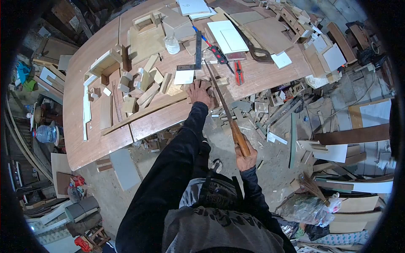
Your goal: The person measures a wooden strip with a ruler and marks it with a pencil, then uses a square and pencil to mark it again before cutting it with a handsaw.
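Sawing at the table [287,75] edge looks underway, judging by the setup. Right hand [246,157] has the saw [239,141] by its wooden handle, fingers closed round it, blade pointing up and away over the edge. Left hand [199,92] palm down at the near edge, fingers spread fairly wide, nothing visibly wrapped.

Likely workpiece: brown wood piece [214,98], at the edge between left hand and blade. Mostly masked; can't see a kerf, or whether the teeth touch it. No freshly separated half I can identify, so I'd call this cut unfinished, depth unknown.

Done, as far as it shows: plenty of short blocks [128,104] on the left side of the table, plus a box-like wooden frame [110,61] that looks joined up. Long wood strip [147,110] lies along the near edge, reads as whole.

Left, my read: finish this cut; the loose blocks look cut but not joined. Can't tell how many more cuts are wanted.

Layout gear is out of the hands: try square [198,52] flat on the table, one arm by the small white piece [184,77]; red tool [239,72] right of the blade; second saw [260,55] lying farther back. Offcuts litter the floor [221,145].
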`<state>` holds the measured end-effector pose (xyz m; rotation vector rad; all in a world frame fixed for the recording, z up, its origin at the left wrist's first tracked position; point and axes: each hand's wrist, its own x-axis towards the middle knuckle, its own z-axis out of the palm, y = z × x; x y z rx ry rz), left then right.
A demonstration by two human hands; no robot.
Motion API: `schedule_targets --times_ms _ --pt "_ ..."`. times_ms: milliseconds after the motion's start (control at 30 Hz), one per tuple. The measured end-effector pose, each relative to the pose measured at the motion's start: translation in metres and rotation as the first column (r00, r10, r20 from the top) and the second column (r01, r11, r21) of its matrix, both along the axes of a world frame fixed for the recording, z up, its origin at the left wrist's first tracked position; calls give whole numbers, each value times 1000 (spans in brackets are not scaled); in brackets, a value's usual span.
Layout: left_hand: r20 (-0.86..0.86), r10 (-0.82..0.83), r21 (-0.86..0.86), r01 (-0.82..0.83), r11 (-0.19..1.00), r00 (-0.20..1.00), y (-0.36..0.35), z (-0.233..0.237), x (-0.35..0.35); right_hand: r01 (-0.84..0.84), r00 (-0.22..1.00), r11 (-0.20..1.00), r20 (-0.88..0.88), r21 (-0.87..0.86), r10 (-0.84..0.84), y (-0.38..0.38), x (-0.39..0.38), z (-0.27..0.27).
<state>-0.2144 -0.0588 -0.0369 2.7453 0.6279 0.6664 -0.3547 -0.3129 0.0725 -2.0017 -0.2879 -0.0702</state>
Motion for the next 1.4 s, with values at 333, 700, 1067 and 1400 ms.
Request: schedule_targets --times_ms 333,700,1067,1400 --pt "-33 -15 -149 10 989 999 1 4 3 22 1000 997 23 -77 -21 -19 -31 13" --pt "-73 -22 -345 -5 939 997 1 10 4 -34 987 996 -157 -87 20 -9 -14 8" --pt "36 -48 -22 49 999 998 1 10 -1 -20 978 997 -209 -78 3 3 0 11" --pt "46 -63 -114 68 991 997 0 7 -2 -21 991 998 -131 -58 13 -8 -24 12"
